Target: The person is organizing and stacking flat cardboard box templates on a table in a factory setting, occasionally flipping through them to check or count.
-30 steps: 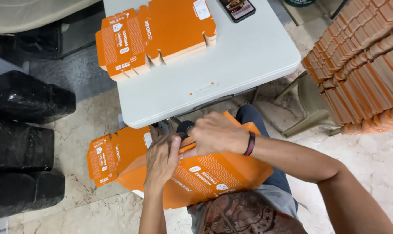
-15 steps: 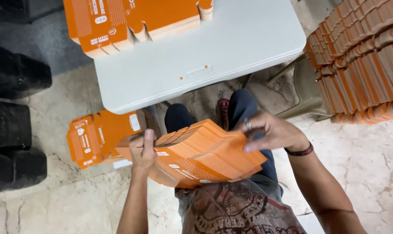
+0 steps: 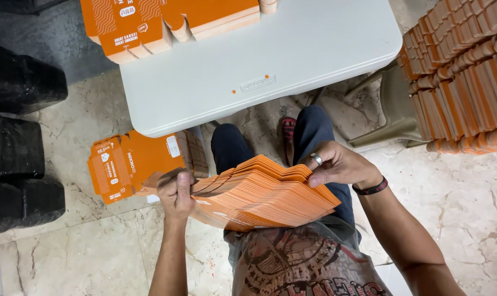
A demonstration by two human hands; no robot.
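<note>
I read this as small packing workroom, improvised. Flat orange carton blanks (image 3: 166, 22) piled on white folding desk (image 3: 292, 60), more (image 3: 133, 164) on marble floor (image 3: 467, 203). Dense stacks of same cartons (image 3: 467, 71) at right. Black wrapped bundles (image 3: 18, 142) along left. Plastic chair (image 3: 393, 120) beside desk.

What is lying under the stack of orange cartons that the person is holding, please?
Under the stack of orange cartons show the person's legs and floor; the lap beneath is covered.
</note>
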